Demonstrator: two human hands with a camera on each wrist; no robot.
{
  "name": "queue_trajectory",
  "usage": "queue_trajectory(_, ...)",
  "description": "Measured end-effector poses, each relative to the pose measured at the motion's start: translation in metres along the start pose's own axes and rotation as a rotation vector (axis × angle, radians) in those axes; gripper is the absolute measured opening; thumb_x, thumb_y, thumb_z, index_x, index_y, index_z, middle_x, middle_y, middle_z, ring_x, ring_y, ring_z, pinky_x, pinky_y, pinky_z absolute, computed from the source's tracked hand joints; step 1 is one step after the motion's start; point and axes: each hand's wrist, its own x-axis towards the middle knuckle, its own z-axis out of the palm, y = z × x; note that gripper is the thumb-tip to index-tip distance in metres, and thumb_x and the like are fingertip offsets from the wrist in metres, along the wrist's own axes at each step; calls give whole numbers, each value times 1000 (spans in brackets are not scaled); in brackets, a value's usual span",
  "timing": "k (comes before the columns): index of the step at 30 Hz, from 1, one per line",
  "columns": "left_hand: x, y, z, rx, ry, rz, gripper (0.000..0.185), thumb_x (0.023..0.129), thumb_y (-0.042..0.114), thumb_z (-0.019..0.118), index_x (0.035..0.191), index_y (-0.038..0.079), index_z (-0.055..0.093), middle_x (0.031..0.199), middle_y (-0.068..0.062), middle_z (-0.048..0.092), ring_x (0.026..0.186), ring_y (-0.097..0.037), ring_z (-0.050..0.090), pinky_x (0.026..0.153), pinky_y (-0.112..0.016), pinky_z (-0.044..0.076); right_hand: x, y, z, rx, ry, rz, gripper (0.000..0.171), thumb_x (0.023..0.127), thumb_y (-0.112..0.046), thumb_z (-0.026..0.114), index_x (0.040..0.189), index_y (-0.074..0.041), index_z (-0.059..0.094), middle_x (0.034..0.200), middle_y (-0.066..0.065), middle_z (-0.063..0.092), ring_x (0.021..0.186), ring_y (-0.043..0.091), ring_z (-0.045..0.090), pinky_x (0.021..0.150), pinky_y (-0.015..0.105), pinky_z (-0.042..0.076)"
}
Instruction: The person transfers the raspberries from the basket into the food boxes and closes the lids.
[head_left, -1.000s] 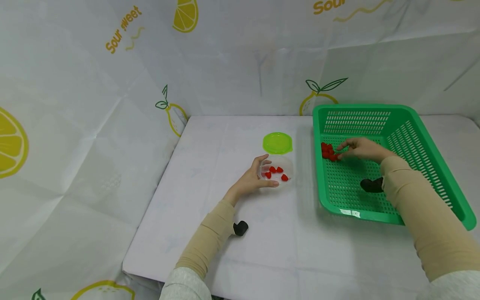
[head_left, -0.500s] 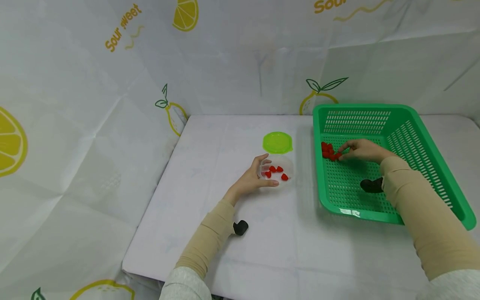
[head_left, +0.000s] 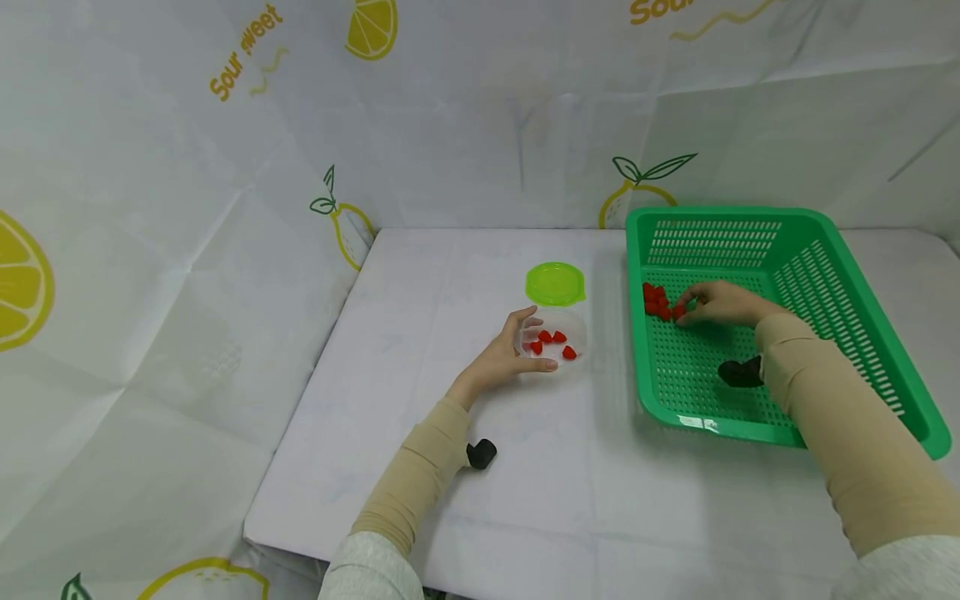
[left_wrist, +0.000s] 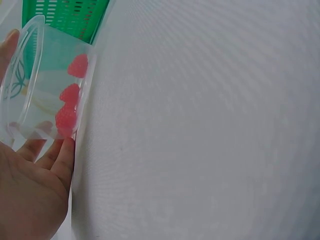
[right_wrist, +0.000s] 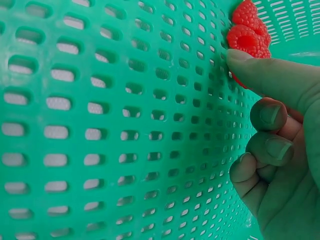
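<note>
My left hand (head_left: 497, 360) holds a clear plastic tub (head_left: 566, 323), thumb on the near side and fingers round the far side. Several red raspberries (head_left: 558, 337) lie on the tub's bottom; in the left wrist view the tub (left_wrist: 50, 75) stands upright on the table. Inside the green basket (head_left: 675, 408), my right hand (head_left: 722, 303) pinches a raspberry (head_left: 679, 311) between thumb and index finger, beside a cluster of raspberries (head_left: 654, 298). From the right wrist, the thumb partly covers the raspberries (right_wrist: 246, 40), and the other fingers are curled.
A bright green lid (head_left: 555, 284) lies flat just behind the tub. The basket's raised rim (head_left: 637, 350) stands between the two hands. Behind the white-covered table (head_left: 540, 500) hangs a lemon-print sheet (head_left: 465, 125).
My right hand has shifted slightly toward me, and its thumb and index finger have closed on a raspberry at the cluster's right edge. The left hand and tub stay in place.
</note>
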Motion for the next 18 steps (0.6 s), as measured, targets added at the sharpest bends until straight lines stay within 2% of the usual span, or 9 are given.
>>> queue_trajectory(7, 0, 1, 0, -24, -17, -12, 94, 76, 28, 76, 147, 27, 14, 147, 7, 35, 136, -14, 35, 109, -44, 32, 2, 1, 1, -17, 1, -2, 52, 87, -36, 64, 120, 3, 53, 88, 12, 53, 72, 19, 43, 62, 32, 37)
queue_trajectory(12, 0, 1, 0, -17, -8, -7, 92, 75, 33, 77, 145, 34, 16, 144, 13, 37, 134, -10, 36, 108, -41, 33, 1, 0, 1, -15, -2, -7, 51, 87, -34, 64, 119, 4, 52, 81, 9, 51, 67, 18, 40, 60, 32, 35)
queue_trajectory(18, -1, 1, 0, 2, 10, 14, 93, 73, 38, 78, 143, 38, 17, 142, 15, 38, 133, -8, 38, 107, -40, 35, 0, -1, 1, -30, -3, -5, 53, 87, -36, 63, 119, 4, 51, 84, 11, 52, 68, 18, 41, 60, 32, 36)
